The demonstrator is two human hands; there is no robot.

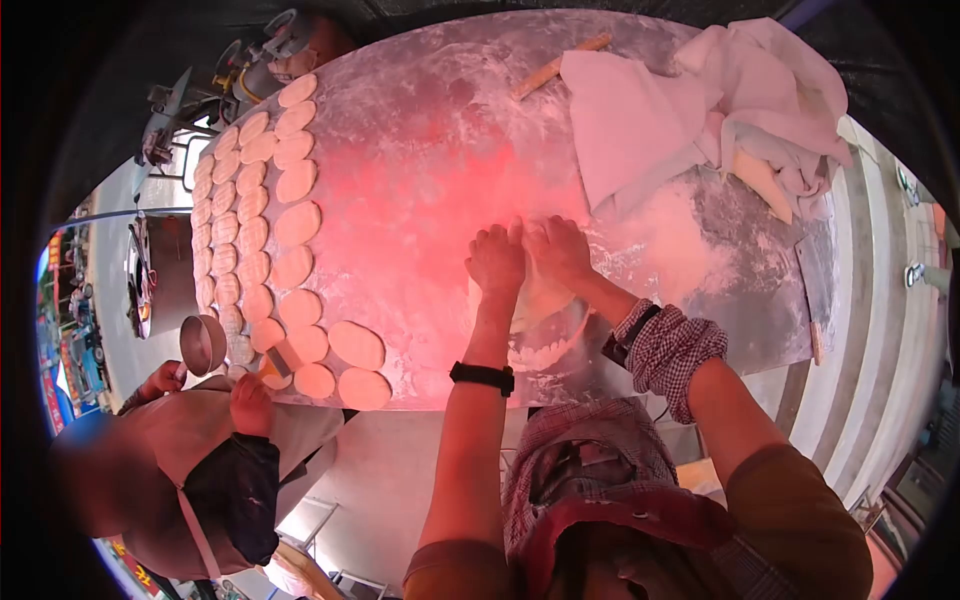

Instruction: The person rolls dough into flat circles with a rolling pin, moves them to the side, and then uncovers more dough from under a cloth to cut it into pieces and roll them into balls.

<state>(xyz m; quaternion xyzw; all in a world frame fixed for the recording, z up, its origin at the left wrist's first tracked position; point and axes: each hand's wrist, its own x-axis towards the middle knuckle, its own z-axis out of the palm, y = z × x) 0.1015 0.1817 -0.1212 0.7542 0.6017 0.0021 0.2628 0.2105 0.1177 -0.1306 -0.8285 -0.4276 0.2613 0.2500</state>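
Note:
On the floured table (420,200), my left hand (496,260) and my right hand (560,250) lie side by side over a pale mass of dough (545,300). Both hands have their fingers curled and press down on its far part. The dough's near part shows between my forearms, with a scalloped whitish edge beside it on the table. My fingertips are partly hidden.
Rows of flat dough rounds (297,222) cover the table's left side. A co-worker at lower left holds a metal bowl (203,345) and a brush (285,358). Cloths (650,120), a rolling pin (560,67) and a flat blade (808,290) lie at the right.

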